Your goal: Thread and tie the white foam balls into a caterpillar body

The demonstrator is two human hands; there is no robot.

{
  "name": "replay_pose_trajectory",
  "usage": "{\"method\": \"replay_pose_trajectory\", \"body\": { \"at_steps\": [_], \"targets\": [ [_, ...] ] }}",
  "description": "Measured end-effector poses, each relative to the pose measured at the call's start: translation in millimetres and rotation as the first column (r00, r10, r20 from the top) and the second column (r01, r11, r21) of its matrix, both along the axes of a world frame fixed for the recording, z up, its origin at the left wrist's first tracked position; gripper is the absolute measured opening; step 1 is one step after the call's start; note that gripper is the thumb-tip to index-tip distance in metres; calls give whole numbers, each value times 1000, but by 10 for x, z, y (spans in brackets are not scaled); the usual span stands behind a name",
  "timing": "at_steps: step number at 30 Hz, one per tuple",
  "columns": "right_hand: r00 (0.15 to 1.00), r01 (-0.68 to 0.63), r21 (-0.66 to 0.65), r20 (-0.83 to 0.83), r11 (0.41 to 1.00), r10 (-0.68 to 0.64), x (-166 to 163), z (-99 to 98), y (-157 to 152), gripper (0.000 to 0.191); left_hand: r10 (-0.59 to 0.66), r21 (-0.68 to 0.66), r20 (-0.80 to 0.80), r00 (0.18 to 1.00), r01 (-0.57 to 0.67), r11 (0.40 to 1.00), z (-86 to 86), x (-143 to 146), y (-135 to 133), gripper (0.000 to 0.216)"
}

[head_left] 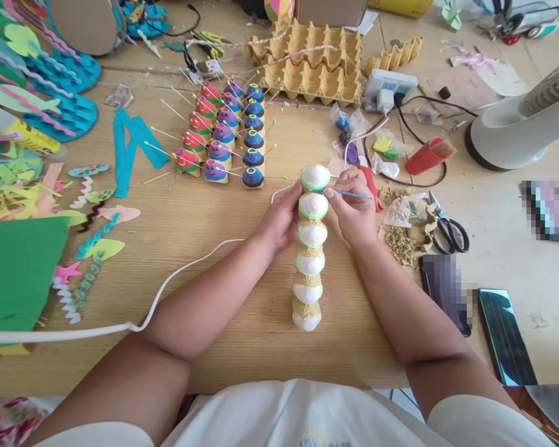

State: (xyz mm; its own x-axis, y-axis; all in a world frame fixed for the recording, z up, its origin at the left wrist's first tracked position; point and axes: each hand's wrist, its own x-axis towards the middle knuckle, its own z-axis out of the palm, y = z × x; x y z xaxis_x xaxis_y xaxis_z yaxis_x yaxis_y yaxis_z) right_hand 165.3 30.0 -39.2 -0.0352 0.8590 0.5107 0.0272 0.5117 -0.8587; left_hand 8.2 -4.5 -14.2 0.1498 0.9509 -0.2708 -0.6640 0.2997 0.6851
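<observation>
Nearest the person, a phone lies on the bench well to the right of the egg-carton strip, whose six white-capped cups, most edged in green, run away from the body. A green sheet lies well to the strip's left, scissors to its right. Around the strip's far end, the left hand grips its side; the right hand pinches a thin blue stick beside it. Beyond the strip come a red cup rightward, painted cups in three rows leftward, and, farthest, an egg tray.
</observation>
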Motion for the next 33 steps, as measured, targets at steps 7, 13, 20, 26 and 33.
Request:
{"method": "replay_pose_trajectory", "body": {
  "at_steps": [7, 13, 20, 26, 33],
  "targets": [
    [997, -56, -3, -59, 998, 56, -5, 26, 9, 36, -23, -91, 69, 997, 29, 995, -58, -18, 14, 57],
    [998, -35, 33, -59, 999, 37, 11, 15, 41, 30, -27, -88, 48, 998, 31, 996, -132, -41, 21, 63],
    [984, -104, -33, -150, 994, 98, -9, 5, 31, 36, -63, -117, 28, 998, 66, 991, -107, -49, 5, 65],
    [988, -84, -20, -132, 996, 80, -13, 15, 34, 38, -71, -121, 41, 997, 75, 990, -47, -46, -2, 59],
    [991, -65, -41, -119, 997, 60, -8, 13, 33, 43, -56, -131, 73, 996, 65, 989, 29, -26, -6, 52]
  ]
}}
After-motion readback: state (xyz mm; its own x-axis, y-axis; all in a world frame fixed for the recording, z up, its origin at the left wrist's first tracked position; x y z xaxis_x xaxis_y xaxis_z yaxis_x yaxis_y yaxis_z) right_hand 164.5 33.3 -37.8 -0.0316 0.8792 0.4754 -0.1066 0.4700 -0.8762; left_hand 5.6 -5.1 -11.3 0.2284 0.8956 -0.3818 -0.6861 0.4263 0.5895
